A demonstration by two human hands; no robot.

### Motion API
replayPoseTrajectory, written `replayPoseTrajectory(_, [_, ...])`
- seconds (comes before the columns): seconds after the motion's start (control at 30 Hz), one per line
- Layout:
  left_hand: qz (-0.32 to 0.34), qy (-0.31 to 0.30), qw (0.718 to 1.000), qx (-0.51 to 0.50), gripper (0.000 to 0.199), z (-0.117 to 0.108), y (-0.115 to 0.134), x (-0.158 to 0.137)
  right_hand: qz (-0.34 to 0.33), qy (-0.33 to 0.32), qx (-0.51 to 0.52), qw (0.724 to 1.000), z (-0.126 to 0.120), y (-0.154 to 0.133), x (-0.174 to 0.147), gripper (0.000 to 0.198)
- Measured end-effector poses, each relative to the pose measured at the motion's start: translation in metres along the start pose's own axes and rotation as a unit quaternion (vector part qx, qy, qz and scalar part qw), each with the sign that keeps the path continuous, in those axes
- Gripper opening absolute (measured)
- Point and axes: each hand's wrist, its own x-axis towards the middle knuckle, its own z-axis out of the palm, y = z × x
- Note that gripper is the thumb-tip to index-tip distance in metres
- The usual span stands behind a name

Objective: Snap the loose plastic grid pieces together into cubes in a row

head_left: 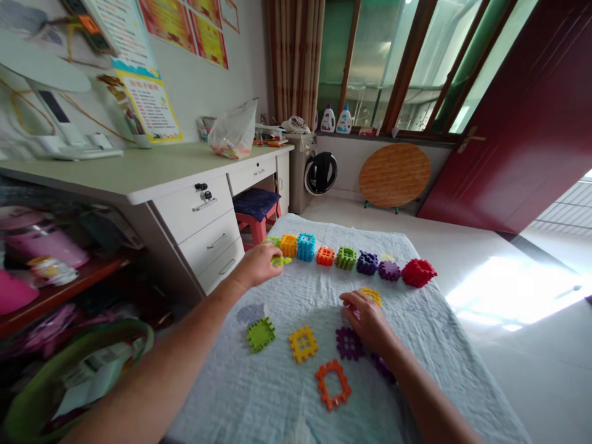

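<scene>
At the left end of a row of interlocking plastic block cubes, my left hand (pixel 259 266) has its fingers closed on a lime-green toy block panel (pixel 281 261). A green cube partly shows behind those fingers. The row continues with yellow (pixel 289 245), blue (pixel 306 246), orange (pixel 325 256), green (pixel 346 258), purple and red (pixel 419 272) cubes. Lower on the cloth, my right hand (pixel 367 317) rests with fingers extended beside a yellow panel (pixel 372 296). Purple panels (pixel 349 343) lie by its wrist, partly covered.
Loose green (pixel 261 335), yellow (pixel 303 344) and orange (pixel 333 385) panels lie nearest me on the cloth-covered table (pixel 287 394). A desk (pixel 185 169) with drawers and a pink stool (pixel 258 216) stand to the left. A washing machine (pixel 303 176) is behind.
</scene>
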Motion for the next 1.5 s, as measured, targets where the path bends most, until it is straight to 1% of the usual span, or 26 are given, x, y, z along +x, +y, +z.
replayPoseTrajectory(0.07, [-0.047,0.016,0.998,0.026,0.023,-0.009,-0.025,0.015,0.000,-0.005,0.000,1.000,0.001,0.001,0.000,0.022])
replayPoseTrajectory(0.13, [-0.095,0.008,0.995,0.039,0.025,-0.012,-0.043,0.032,-0.002,-0.011,-0.001,1.000,0.003,0.001,0.000,0.021])
replayPoseTrajectory(0.23, [-0.123,0.002,0.991,0.055,0.020,-0.007,-0.056,0.057,-0.004,-0.013,0.000,1.000,0.003,0.000,-0.001,0.020])
replayPoseTrajectory(0.33, [-0.134,0.004,0.988,0.070,0.020,-0.001,-0.059,0.077,0.001,-0.010,0.000,1.000,0.000,0.001,-0.002,0.019])
replayPoseTrajectory(0.47, [-0.140,-0.004,0.987,0.085,0.021,0.007,-0.061,0.091,0.003,-0.006,-0.002,1.000,-0.002,0.003,-0.003,0.019])
replayPoseTrajectory(0.8, [-0.123,-0.031,0.987,0.103,0.024,0.028,-0.067,0.097,0.007,-0.014,-0.006,1.000,-0.003,0.005,-0.004,0.019])
replayPoseTrajectory(0.9, [-0.112,-0.038,0.988,0.102,0.026,0.028,-0.068,0.098,0.006,-0.014,-0.009,1.000,-0.003,0.005,-0.004,0.019])
replayPoseTrajectory(1.0, [-0.104,-0.035,0.989,0.099,0.028,0.022,-0.069,0.097,0.003,-0.014,-0.012,1.000,-0.003,0.005,-0.004,0.019])
replayPoseTrajectory(1.1, [-0.101,-0.017,0.990,0.096,0.027,0.013,-0.070,0.092,0.003,-0.014,-0.012,1.000,-0.003,0.005,-0.004,0.019])
replayPoseTrajectory(1.2, [-0.104,0.017,0.990,0.096,0.031,0.001,-0.067,0.080,0.003,-0.013,-0.013,1.000,-0.003,0.005,-0.004,0.019])
replayPoseTrajectory(1.27, [-0.092,0.040,0.991,0.085,0.033,-0.009,-0.061,0.064,0.000,-0.014,-0.013,1.000,-0.003,0.006,-0.004,0.019])
replayPoseTrajectory(1.33, [-0.052,0.044,0.997,0.046,0.033,-0.020,-0.049,0.041,-0.004,-0.014,-0.015,1.000,-0.003,0.007,-0.004,0.019])
replayPoseTrajectory(1.37, [-0.033,0.023,0.999,0.019,0.034,-0.025,-0.042,0.027,-0.005,-0.014,-0.017,1.000,-0.002,0.007,-0.004,0.018])
replayPoseTrajectory(1.4, [-0.013,-0.018,1.000,-0.007,0.036,-0.029,-0.033,0.011,-0.007,-0.014,-0.020,1.000,-0.002,0.008,-0.003,0.018])
replayPoseTrajectory(1.43, [0.010,-0.080,0.996,-0.031,0.038,-0.033,-0.025,-0.005,-0.009,-0.014,-0.023,1.000,-0.002,0.008,-0.003,0.018])
replayPoseTrajectory(1.5, [0.053,-0.195,0.977,-0.060,0.049,-0.035,-0.009,-0.039,-0.012,-0.014,-0.027,0.999,-0.001,0.009,-0.003,0.018])
